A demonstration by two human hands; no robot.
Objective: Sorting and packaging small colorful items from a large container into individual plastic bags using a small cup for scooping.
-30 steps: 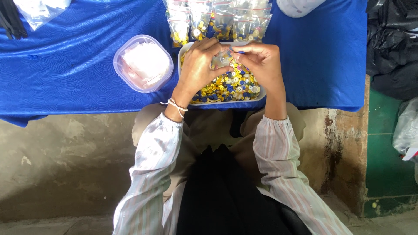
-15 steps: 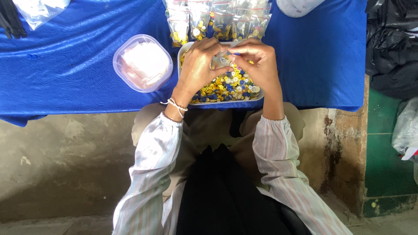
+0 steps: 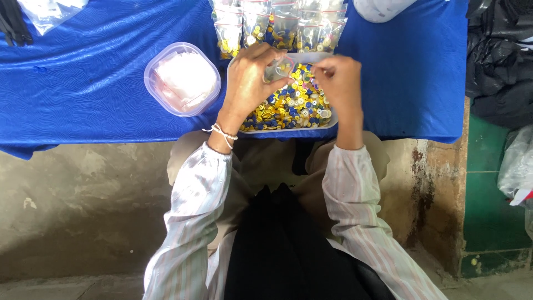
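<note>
A shallow tray [image 3: 327, 126] full of small yellow, blue and white buttons [image 3: 294, 105] lies on the blue cloth in front of me. Over it my left hand [image 3: 252, 80] pinches a small clear plastic bag [image 3: 279, 68] at its mouth. My right hand [image 3: 337, 83] is just right of the bag, fingers curled near its opening; whether it grips the bag or a button I cannot tell. A row of filled clear bags [image 3: 277, 25] lies beyond the tray.
A clear lidded container [image 3: 182, 79] with pale pink contents sits left of the tray on the blue tablecloth [image 3: 83, 83]. Black bags [image 3: 499, 61] lie right of the table, a clear bag [image 3: 47, 11] at top left, and a white object [image 3: 383, 8] at the top edge.
Both hands stay over the tray with the small bag between them; the fingers have shifted slightly around the bag.
</note>
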